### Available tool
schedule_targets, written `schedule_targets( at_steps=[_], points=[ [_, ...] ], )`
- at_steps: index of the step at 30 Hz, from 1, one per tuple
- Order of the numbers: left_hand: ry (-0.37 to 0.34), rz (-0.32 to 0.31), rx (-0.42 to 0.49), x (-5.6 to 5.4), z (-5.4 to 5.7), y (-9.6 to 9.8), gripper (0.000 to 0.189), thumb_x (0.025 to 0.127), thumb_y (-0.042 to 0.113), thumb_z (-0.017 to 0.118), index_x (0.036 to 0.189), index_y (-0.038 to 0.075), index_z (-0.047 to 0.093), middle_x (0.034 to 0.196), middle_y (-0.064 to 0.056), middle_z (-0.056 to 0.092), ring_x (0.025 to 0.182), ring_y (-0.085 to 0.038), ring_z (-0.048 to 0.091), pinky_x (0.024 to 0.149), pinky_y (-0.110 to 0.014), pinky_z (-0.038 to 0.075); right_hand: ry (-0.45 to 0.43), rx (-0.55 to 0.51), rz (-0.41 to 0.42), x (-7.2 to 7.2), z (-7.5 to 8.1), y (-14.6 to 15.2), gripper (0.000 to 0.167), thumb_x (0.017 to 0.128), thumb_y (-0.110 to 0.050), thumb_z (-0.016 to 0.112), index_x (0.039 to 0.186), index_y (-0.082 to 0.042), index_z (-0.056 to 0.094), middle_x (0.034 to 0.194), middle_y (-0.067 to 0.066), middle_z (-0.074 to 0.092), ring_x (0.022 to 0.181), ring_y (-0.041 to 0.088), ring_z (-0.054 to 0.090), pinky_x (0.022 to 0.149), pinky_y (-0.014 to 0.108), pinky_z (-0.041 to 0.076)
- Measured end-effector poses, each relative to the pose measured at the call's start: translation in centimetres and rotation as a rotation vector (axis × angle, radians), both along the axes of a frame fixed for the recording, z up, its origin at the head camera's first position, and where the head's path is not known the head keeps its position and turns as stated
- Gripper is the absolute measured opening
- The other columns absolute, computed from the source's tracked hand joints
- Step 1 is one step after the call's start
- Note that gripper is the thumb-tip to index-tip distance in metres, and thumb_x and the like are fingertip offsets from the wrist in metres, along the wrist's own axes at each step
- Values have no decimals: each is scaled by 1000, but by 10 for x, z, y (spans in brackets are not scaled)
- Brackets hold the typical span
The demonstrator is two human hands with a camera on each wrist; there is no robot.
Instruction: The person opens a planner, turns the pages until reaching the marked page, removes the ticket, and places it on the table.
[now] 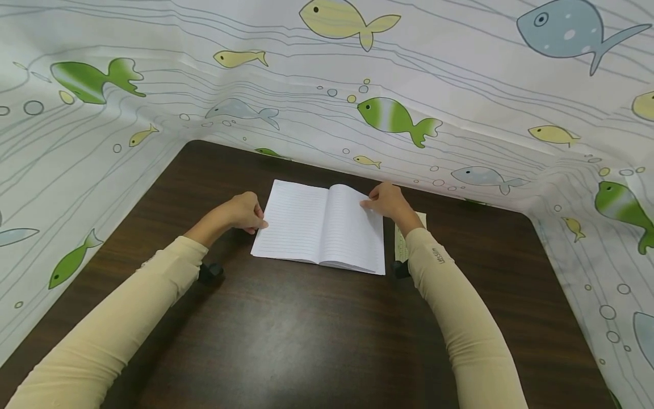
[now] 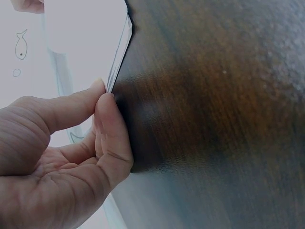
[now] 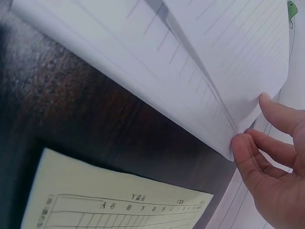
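An open notebook [image 1: 293,221] with white lined pages lies on the dark wooden table, its spine running roughly away from me. My left hand [image 1: 246,212] pinches the notebook's left edge between thumb and fingers; the left wrist view shows the pages' edge between the thumb [image 2: 76,107] and forefinger. At the far right corner, my right hand [image 1: 389,200] holds a page [image 3: 238,57] with thumb and fingers. In the right wrist view this page is lifted apart from the pages [image 3: 157,81] beneath it.
A pale yellow printed form [image 3: 114,195] lies just right of the notebook, partly under my right forearm in the head view. White fish-patterned sheeting [image 1: 317,74] walls the table [image 1: 265,335] at the back and both sides.
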State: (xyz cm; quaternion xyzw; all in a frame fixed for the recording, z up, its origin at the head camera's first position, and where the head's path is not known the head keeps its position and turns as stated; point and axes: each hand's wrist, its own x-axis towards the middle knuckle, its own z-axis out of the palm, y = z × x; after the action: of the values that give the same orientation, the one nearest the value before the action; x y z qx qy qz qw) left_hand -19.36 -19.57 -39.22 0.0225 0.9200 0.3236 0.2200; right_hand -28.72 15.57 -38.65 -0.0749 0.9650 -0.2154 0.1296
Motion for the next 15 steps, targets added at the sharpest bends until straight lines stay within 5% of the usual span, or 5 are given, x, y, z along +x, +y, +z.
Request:
schedule_targets(
  at_steps=[15],
  points=[
    [-7, 6, -7, 1, 1, 0, 21, 100, 9, 74, 101, -8, 62, 103, -16, 60, 72, -15, 69, 71, -28, 66, 25, 52, -53, 2, 2, 4, 57, 102, -33, 75, 137, 10, 63, 139, 27, 65, 129, 42, 64, 112, 53, 56]
  ],
)
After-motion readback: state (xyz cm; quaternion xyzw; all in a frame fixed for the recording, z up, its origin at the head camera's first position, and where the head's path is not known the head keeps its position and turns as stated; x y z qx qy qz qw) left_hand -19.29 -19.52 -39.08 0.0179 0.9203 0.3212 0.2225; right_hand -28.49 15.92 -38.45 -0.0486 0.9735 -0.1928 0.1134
